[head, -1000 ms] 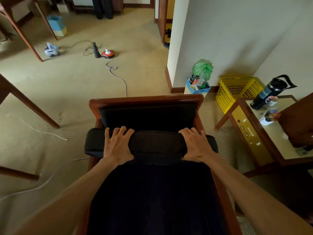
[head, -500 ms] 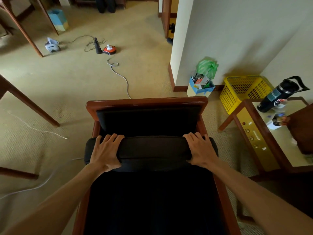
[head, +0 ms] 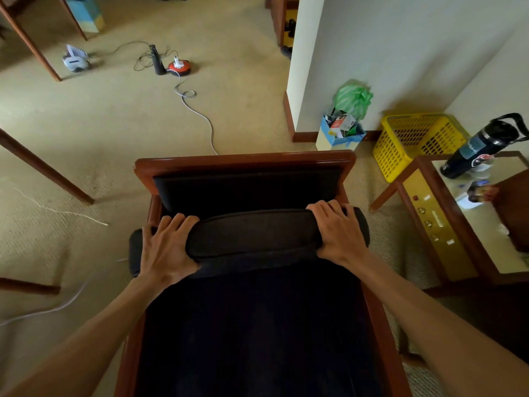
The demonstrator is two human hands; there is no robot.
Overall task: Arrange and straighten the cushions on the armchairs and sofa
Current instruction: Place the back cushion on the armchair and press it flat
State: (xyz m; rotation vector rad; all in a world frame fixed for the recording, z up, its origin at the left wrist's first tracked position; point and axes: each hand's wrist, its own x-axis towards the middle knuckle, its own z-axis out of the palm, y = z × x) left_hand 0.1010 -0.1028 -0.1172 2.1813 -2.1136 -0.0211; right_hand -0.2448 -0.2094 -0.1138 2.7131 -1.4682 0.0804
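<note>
A wooden armchair (head: 243, 160) with dark upholstery fills the middle of the view, seen from above its seat. A black back cushion (head: 252, 233) lies across the seat in front of the backrest, tilted with its right end further back. My left hand (head: 164, 247) grips its left part, fingers curled over the top edge. My right hand (head: 336, 229) grips its right part in the same way. The cushion's left end sticks out past the chair's frame.
A wooden side table (head: 446, 222) with a black bottle (head: 483, 144) stands at the right. A yellow basket (head: 415, 141) and a box of rubbish (head: 340, 133) sit by the wall. Cables (head: 194, 107) cross the carpet; table legs (head: 45, 167) stand at left.
Both hands have moved apart along the cushion and pushed it back toward the backrest, the right end further than the left. The camera has moved closer.
</note>
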